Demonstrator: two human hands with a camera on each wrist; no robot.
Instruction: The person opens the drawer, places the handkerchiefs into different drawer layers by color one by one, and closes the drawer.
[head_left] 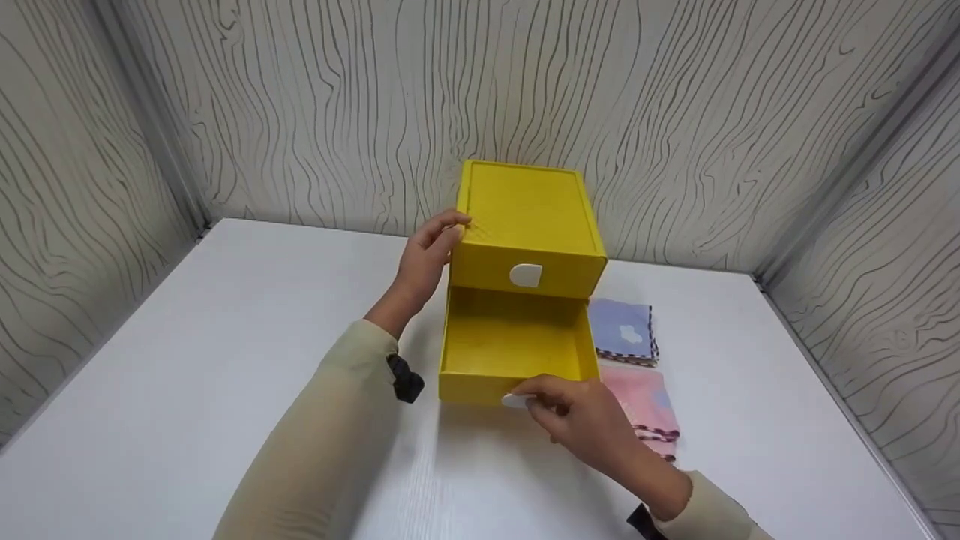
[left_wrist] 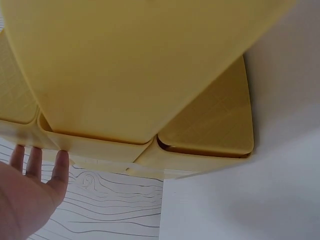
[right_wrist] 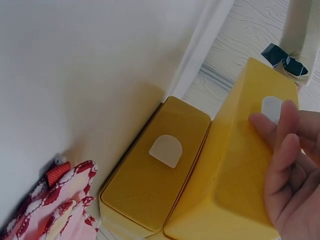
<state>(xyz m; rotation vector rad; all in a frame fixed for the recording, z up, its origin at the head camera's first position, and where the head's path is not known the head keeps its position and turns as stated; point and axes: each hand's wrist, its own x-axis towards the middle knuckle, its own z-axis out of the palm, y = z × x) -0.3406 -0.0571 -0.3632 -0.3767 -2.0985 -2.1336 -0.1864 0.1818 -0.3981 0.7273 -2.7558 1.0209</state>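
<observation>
A yellow drawer cabinet (head_left: pixel 529 206) stands on the white table, a white tab handle (head_left: pixel 526 275) on its top drawer. The middle drawer (head_left: pixel 510 345) is pulled far out and its inside shows bare. My left hand (head_left: pixel 429 259) rests on the cabinet's left side near the top edge; in the left wrist view its fingers (left_wrist: pixel 61 172) are fairly straight against the yellow wall. With my right hand (head_left: pixel 589 420) I pinch the white handle (right_wrist: pixel 271 108) of the pulled-out drawer. In the right wrist view a closed bottom drawer (right_wrist: pixel 155 165) sits beneath it, next to the table.
Right of the cabinet lie a folded purple cloth (head_left: pixel 624 330) and, nearer me, a folded pink cloth (head_left: pixel 649 409) with patterned edging. The white table (head_left: pixel 225 360) stretches to both sides. A wood-grain patterned wall (head_left: pixel 360 105) rises close behind the cabinet.
</observation>
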